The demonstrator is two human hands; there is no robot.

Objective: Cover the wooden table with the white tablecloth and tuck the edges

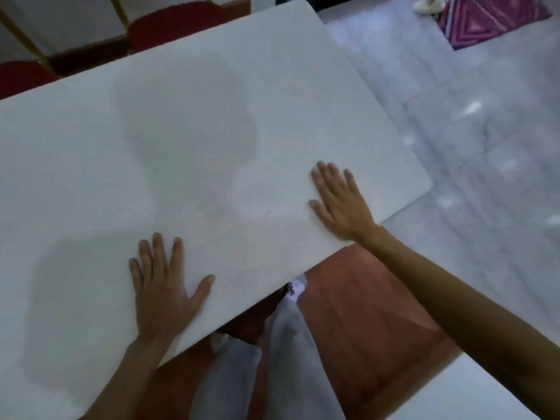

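The white tablecloth (188, 140) lies flat over the whole table top, smooth apart from a faint crease near the middle front. No bare wood of the top shows. My left hand (163, 286) rests palm down on the cloth near the front edge, fingers spread. Further right, my right hand (339, 201) also lies flat and spread on the cloth, close to the front right corner. Neither hand grips the fabric.
Red chairs (169, 25) with gold legs stand along the far side. A reddish-brown surface (363, 298) and my grey trouser legs (291, 344) lie below the front edge. Marble floor (485, 147) spreads to the right, with a pink patterned rug (491, 19).
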